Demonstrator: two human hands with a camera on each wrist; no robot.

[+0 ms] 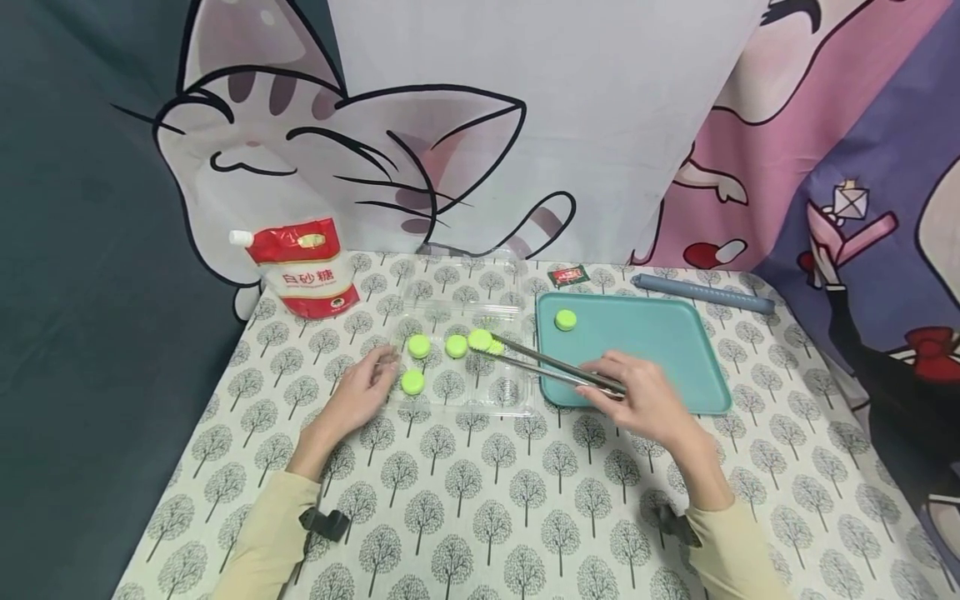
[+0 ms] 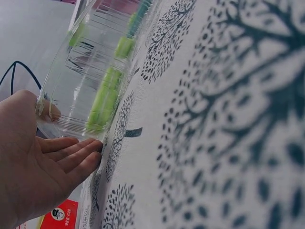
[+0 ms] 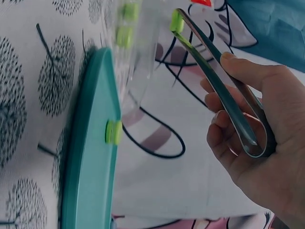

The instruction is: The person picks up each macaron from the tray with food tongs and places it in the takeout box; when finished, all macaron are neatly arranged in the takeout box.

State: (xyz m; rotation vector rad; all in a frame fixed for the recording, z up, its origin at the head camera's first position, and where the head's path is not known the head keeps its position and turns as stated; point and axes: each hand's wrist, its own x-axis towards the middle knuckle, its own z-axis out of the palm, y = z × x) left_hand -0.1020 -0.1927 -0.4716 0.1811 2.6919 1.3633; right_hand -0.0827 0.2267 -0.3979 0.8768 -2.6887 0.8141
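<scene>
My right hand (image 1: pixel 637 396) grips metal tongs (image 1: pixel 551 362), thumb on one arm and fingers round the other. Between the tong tips is a bright green macaron (image 3: pixel 177 21), held over the right part of a clear plastic box (image 1: pixel 465 407). Several more macarons (image 1: pixel 457 346) sit in the box, mostly toward its left. At the box's left side is my left hand (image 1: pixel 362 390). Its thumb shows through the clear wall in the left wrist view, while the other fingers (image 2: pixel 71 155) stretch out along the outside near the bottom. One macaron (image 1: pixel 566 320) lies on the teal tray (image 1: pixel 637 350).
The box's clear lid (image 1: pixel 465 279) stands raised behind it. At the back left a red and white sugar pouch (image 1: pixel 307 271) stands upright. Behind the tray lie a small green and red packet (image 1: pixel 568 276) and a grey-blue rod (image 1: pixel 705 293). A patterned cloth covers the table.
</scene>
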